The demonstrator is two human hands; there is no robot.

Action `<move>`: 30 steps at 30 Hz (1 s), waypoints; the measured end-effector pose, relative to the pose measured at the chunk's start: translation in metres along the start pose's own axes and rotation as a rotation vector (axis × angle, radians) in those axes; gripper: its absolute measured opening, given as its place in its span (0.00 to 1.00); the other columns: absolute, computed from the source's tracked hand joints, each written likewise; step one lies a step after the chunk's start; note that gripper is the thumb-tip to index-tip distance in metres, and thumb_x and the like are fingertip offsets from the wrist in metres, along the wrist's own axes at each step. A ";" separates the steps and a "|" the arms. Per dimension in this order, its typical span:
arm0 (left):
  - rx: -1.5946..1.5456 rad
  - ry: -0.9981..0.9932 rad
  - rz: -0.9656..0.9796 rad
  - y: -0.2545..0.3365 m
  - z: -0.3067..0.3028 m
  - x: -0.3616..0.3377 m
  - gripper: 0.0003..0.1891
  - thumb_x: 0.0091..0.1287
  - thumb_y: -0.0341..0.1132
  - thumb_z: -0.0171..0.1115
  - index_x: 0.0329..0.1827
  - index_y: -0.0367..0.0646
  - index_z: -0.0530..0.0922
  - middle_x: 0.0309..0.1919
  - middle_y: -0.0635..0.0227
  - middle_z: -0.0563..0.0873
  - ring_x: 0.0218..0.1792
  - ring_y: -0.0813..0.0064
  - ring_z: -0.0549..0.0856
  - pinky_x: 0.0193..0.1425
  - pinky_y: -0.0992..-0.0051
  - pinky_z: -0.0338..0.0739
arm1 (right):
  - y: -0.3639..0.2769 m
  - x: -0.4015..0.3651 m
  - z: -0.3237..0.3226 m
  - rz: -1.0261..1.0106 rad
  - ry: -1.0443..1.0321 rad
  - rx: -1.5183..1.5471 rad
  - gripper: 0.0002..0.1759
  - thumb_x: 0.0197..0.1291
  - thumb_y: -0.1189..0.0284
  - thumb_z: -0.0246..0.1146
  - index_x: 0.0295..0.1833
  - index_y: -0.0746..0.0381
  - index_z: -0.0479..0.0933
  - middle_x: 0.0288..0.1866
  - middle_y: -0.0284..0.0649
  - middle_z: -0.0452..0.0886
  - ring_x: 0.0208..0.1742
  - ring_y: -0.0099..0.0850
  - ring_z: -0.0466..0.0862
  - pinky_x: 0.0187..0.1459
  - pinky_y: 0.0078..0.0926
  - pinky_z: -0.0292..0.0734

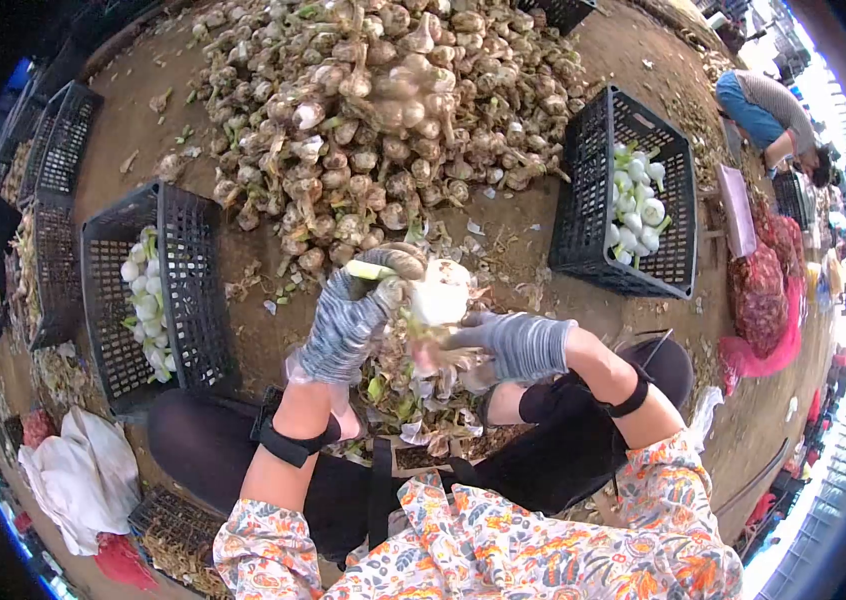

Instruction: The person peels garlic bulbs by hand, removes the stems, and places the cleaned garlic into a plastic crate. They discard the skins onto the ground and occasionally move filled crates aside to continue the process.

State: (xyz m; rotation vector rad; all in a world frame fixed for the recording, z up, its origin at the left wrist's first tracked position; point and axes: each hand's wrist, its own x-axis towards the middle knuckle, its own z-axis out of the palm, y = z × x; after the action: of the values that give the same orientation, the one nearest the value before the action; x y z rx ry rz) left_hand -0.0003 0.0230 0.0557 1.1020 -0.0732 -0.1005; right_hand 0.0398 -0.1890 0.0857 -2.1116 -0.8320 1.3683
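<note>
The left hand (348, 325), in a grey glove, is gripping a pale bulb (441, 298), its fingers curling in around the stem side. The bulb is sitting just right of the left hand's fingers, between the two hands and in front of the legs (208, 430). A green stem (370, 270) is poking out to the left over that same hand. The right hand (523, 345), also gloved, is reaching in from the right with its fingers near the bulb's near right side; they are blurring, so I cannot tell whether they are pinching, touching or standing apart.

Below both hands, peelings (443, 410) are littering the floor (153, 130) between the legs. On the far side, a big pile (373, 130) of unpeeled bulbs is spreading out. A left crate (193, 290) and a right crate (583, 200) are flanking the hands, each holding clean white bulbs. Farther right, a red sack (758, 300) is lying, and another person (768, 110) is bending over at the far right.
</note>
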 end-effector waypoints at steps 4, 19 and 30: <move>0.312 -0.028 -0.045 0.013 0.011 -0.002 0.09 0.62 0.30 0.55 0.43 0.38 0.78 0.43 0.64 0.81 0.49 0.73 0.77 0.56 0.71 0.68 | 0.005 -0.004 -0.012 0.243 0.418 0.590 0.21 0.56 0.60 0.60 0.48 0.64 0.72 0.35 0.41 0.77 0.36 0.30 0.77 0.39 0.26 0.73; 0.641 -0.123 0.110 0.001 0.017 0.000 0.10 0.63 0.32 0.56 0.44 0.40 0.78 0.43 0.66 0.82 0.49 0.73 0.78 0.56 0.74 0.68 | -0.012 -0.009 -0.005 0.013 0.627 0.346 0.17 0.51 0.66 0.65 0.43 0.64 0.73 0.30 0.41 0.79 0.32 0.29 0.79 0.36 0.26 0.74; -0.033 0.049 -0.169 -0.027 0.007 -0.009 0.10 0.59 0.34 0.61 0.41 0.40 0.77 0.38 0.67 0.81 0.44 0.73 0.79 0.51 0.74 0.72 | 0.019 0.010 0.010 -0.059 0.724 0.067 0.12 0.46 0.76 0.57 0.40 0.60 0.78 0.33 0.49 0.79 0.36 0.46 0.79 0.41 0.35 0.74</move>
State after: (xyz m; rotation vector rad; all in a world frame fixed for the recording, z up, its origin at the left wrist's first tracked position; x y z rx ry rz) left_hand -0.0108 0.0059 0.0348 1.0759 0.0657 -0.2248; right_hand 0.0378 -0.1939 0.0625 -2.2590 -0.5235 0.5046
